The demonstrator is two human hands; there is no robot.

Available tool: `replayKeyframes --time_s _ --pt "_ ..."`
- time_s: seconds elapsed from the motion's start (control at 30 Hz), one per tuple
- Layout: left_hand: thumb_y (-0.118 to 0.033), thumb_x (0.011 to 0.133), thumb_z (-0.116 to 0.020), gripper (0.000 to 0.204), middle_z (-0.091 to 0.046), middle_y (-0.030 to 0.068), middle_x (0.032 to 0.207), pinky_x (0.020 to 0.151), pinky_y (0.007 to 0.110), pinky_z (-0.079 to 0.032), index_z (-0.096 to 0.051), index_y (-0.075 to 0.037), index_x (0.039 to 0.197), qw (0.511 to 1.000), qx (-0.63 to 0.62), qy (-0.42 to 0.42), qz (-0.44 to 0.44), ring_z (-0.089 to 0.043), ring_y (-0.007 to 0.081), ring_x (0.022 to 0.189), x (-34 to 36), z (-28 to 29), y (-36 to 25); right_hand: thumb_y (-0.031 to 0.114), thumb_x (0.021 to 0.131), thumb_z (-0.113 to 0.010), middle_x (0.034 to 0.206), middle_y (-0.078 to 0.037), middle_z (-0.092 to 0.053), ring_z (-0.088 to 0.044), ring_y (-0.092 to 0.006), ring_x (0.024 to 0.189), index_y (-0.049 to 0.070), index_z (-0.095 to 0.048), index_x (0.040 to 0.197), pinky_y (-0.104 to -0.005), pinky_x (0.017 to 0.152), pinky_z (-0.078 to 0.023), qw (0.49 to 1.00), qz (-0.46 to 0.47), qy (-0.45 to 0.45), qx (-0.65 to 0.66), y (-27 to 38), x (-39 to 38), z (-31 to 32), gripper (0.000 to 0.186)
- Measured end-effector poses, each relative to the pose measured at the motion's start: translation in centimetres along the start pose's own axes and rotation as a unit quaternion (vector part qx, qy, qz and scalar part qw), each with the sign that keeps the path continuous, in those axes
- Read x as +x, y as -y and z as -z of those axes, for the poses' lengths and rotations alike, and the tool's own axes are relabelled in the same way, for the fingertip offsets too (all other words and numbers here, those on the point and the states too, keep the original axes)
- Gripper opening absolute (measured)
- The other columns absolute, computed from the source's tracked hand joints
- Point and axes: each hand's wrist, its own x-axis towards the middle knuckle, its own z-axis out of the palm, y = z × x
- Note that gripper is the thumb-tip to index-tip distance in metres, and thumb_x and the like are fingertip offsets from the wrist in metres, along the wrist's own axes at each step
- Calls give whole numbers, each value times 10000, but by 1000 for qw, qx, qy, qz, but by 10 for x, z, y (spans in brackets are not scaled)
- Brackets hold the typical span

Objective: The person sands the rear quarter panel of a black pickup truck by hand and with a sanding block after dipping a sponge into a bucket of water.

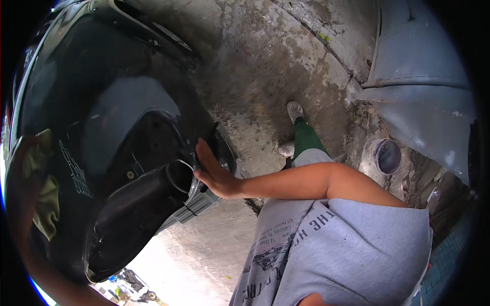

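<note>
Stained concrete (245, 66) spans the upper middle of the frame; our black panel (66, 102) fills the left. We seem to be wiping: our shadowed left hand (28, 181) meets a green cloth (47, 206), its grip unclear, while our right hand (214, 173) braces flat, fingers extended. Next likely calls for even strokes. Glossy, the panel shows pale, web-like marks (75, 171).

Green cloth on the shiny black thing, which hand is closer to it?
Left. The left hand is right at the green cloth; the right hand is farther off, against the black car part's edge.
</note>
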Motion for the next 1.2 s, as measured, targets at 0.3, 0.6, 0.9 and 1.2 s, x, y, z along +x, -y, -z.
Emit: replayKeyframes --time_s 0.3,0.6,0.9,1.2 --pt "34 841 -597 579 -635 106 1300 1080 314 -458 -576 -39 1416 985 -107 -128 -47 -604 210 1220 16 11 -9 467 1112 -425 1254 -143 -703 -666 -279 1186 4 -563 1433 -406 1120 -498 877 -239 119 400 31 21 139 579" --pt "135 678 -715 531 -655 144 1211 1092 399 -467 -697 2 1191 902 -273 -204 -266 -611 323 1219 37 -79 -213 136 1019 -618 1154 -138 -720 -718 -282 1064 19 -635 1242 -539 1003 -609 876 -197 -36 439 84 88 351 252" --pt "-272 965 -718 361 -694 47 1206 1034 319 -480 -690 -22 1224 622 -754 57 -204 -625 159 1132 210 -267 -446 100 1012 -610 1175 -141 -721 -740 -247 1021 -40 -611 1326 -448 855 -678 945 -166 12 282 123 146 494 344" --pt "-384 1057 -625 433 -697 32 1182 992 320 -480 -667 -22 1293 637 -726 94 -243 -603 126 1115 284 -245 -506 163 1015 -693 908 -41 -704 -687 -111 764 24 -648 1090 -309 649 -623 995 -87 46 -33 97 235 585 164"
